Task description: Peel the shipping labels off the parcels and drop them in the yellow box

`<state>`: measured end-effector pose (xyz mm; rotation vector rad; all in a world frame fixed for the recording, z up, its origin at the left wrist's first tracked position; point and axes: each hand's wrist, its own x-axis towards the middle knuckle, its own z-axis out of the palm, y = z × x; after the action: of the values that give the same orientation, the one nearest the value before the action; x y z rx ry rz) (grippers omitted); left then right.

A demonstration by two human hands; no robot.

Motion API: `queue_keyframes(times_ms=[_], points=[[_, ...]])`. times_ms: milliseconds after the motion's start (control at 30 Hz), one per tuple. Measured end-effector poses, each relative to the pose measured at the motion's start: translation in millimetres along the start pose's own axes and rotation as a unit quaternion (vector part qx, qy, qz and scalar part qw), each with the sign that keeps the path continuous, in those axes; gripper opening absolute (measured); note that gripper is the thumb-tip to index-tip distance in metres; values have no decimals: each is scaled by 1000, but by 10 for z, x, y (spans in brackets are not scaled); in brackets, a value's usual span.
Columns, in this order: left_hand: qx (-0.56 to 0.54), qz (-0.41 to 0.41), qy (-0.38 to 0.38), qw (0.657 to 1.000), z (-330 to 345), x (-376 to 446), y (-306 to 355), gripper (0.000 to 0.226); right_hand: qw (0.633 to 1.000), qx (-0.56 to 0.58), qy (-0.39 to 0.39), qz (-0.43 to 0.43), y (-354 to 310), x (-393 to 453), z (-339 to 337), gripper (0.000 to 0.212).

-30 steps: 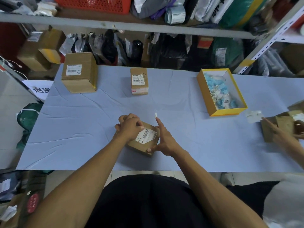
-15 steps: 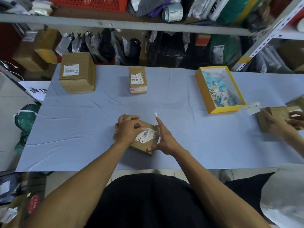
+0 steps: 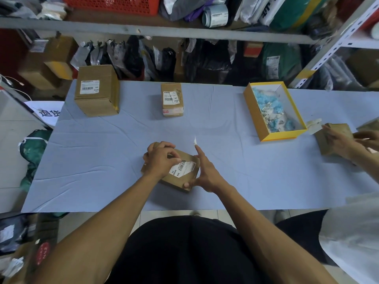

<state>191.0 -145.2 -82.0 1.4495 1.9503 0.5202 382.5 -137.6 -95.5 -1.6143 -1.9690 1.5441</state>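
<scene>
A small brown parcel [image 3: 178, 179] lies tilted on the blue-grey table near the front edge. Its white shipping label [image 3: 182, 168] is partly lifted at the upper left corner. My left hand [image 3: 161, 158] curls over the parcel's far left end and pinches that label corner. My right hand [image 3: 204, 172] holds the parcel's right side, thumb on the near corner, index finger straight up with a white paper scrap [image 3: 195, 141] stuck to its tip. The yellow box [image 3: 253, 113] stands at the back right, holding blue and white scraps.
A large labelled parcel [image 3: 96, 91] and a medium labelled one [image 3: 172, 99] stand at the back. On the right another person's hands [image 3: 340, 140] work a parcel [image 3: 339, 128], with a peeled label [image 3: 313, 125] beside the yellow box. Shelves of packages rise behind the table.
My hands stay on the small parcel, the left fingers working at the label corner. The other person's peeled label has moved left, closer to the yellow box.
</scene>
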Motion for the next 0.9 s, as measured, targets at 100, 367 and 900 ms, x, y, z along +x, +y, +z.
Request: queue_keyframes(times_ms=[100, 367, 900], points=[[-10, -2, 11, 1000, 5, -2, -8, 17, 1000, -2, 3, -1, 10, 1, 2, 134], [-4, -10, -8, 1000, -38, 7, 25, 20, 1000, 5, 1, -5, 18, -10, -11, 135], [-4, -24, -43, 999, -68, 83, 18, 26, 999, 35, 0, -8, 70, 7, 28, 136]])
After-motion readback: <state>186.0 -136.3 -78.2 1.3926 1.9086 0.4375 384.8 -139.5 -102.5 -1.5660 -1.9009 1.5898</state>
